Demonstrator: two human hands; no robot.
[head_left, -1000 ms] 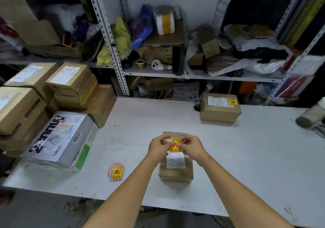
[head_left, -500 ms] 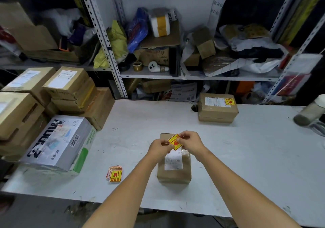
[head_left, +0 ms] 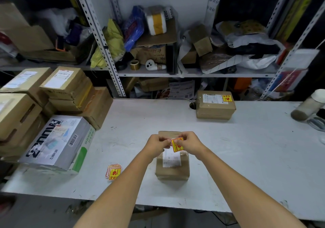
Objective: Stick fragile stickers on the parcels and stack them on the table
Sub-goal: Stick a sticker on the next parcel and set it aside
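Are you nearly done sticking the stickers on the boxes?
Not nearly. The back parcel is already stickered. The left hand and right hand pinch a fragile sticker over the front parcel, not stuck yet. The boxes piled on the left show none.

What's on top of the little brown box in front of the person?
A white label lies on the small box. The left hand and right hand pinch a red-and-yellow sticker above it, hiding the top's far end.
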